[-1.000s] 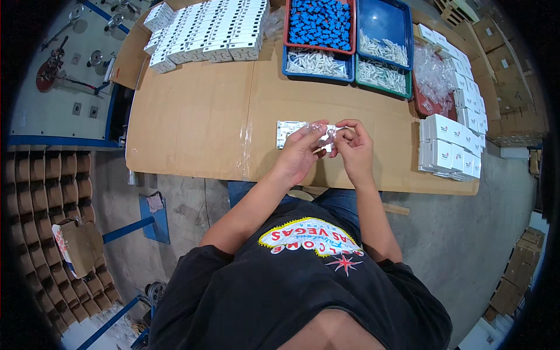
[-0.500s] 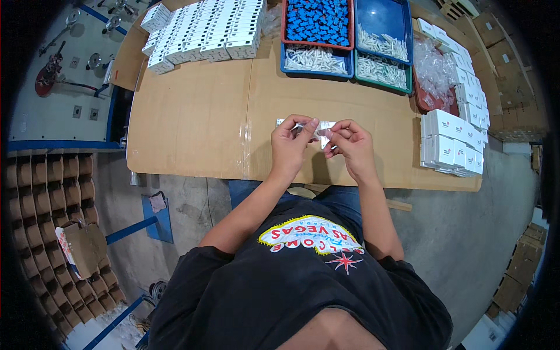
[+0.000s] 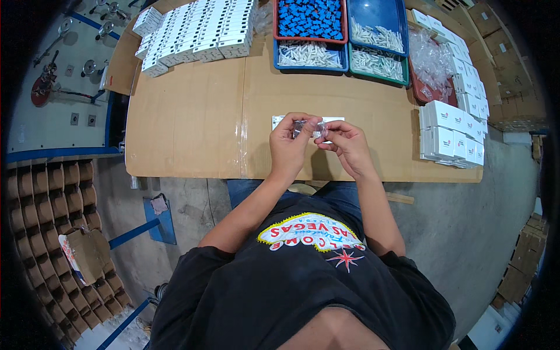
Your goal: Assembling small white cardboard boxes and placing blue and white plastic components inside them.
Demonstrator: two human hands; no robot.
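Between both hands is a small clear plastic bag [image 3: 301, 127], pinched by thumbs and fingers; whatever it may contain is too small to make out. My left hand [image 3: 289, 140] grips one side of it, fingers closed. On its other side, the fingertips of my right hand [image 3: 345, 146] pinch the plastic near the left thumb. Just beyond and partly behind the hands lies a flat white box [image 3: 335, 119] on the cardboard-covered table [image 3: 192, 128].
Rows of white boxes [image 3: 201, 32] stand far left. Trays hold blue pieces [image 3: 309, 18] and white plugs [image 3: 309, 55] at the back. A red tray [image 3: 424, 93] carries clear plastic bags [image 3: 430, 61]. Stacked white boxes [image 3: 452, 134] stand at the right; a cardboard divider rack [image 3: 46, 210] is lower left.
The fingers have shifted slightly on the plastic bag, and more of it now shows between the hands. The view has moved slightly.
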